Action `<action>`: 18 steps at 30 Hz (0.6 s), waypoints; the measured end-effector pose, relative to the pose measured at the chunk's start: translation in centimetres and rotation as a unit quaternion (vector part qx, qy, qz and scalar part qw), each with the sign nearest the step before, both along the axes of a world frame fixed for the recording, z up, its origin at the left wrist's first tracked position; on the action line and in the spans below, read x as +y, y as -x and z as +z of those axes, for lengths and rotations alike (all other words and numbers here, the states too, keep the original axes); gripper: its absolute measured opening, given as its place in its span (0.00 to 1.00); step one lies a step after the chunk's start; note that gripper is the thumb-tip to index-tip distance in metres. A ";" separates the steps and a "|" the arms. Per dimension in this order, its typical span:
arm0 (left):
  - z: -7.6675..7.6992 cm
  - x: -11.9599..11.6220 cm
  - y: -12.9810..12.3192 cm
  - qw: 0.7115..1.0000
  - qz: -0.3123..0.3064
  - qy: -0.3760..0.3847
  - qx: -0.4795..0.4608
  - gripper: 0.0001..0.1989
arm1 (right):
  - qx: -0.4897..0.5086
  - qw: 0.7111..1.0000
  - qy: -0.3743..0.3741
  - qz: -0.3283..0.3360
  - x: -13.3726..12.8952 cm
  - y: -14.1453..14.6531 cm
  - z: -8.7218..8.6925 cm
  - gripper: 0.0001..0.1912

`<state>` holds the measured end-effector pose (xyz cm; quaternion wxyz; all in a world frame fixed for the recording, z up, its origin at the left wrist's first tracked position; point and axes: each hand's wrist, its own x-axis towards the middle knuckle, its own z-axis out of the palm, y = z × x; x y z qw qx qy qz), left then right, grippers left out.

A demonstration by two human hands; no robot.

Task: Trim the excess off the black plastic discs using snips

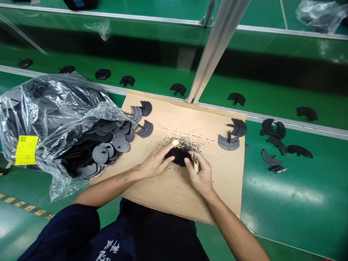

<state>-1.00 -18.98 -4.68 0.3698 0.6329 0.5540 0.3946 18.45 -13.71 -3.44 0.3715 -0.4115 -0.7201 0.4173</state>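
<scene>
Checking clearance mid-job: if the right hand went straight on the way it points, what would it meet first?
The black disc-shaped part held in the left hand, which sits right up against the right hand, though depth is hard to judge from this view.

A yellow sticker (26, 150) on the clear plastic bag (40, 119) at nine o'clock shows a barcode and print too small to read. White characters on the navy garment (108, 243) at six o'clock are cut off and illegible.

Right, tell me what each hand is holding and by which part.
The left hand grips a black plastic part by its edge; the right hand holds a small cream-handled tool by its handle.
</scene>
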 end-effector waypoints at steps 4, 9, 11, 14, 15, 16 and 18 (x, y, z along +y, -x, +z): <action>0.1 0.1 0.2 1.000 -0.005 0.018 -0.003 0.26 | 0.001 1.000 0.004 0.003 0.0 0.0 0.0 0.10; 0.5 -0.1 -0.2 0.999 0.018 -0.023 0.032 0.24 | 0.010 1.000 0.011 -0.012 -0.1 0.1 0.0 0.09; 0.5 -0.2 -0.5 0.997 0.021 -0.064 0.049 0.23 | 0.015 1.000 0.009 -0.015 -0.1 0.2 0.0 0.09; 0.4 -0.3 -0.8 0.994 0.024 -0.079 0.067 0.24 | 0.020 1.000 0.002 -0.012 -0.2 0.3 0.0 0.08; 0.4 -0.3 -0.8 0.995 0.022 -0.069 0.067 0.25 | 0.022 1.000 0.001 -0.012 -0.2 0.3 0.0 0.08; 0.5 -0.3 -0.8 0.996 0.019 -0.053 0.064 0.25 | 0.023 1.000 0.002 -0.011 -0.2 0.3 0.0 0.08; 0.5 -0.2 -0.6 0.998 0.014 -0.018 0.056 0.27 | 0.024 1.000 0.010 -0.011 -0.2 0.2 0.0 0.09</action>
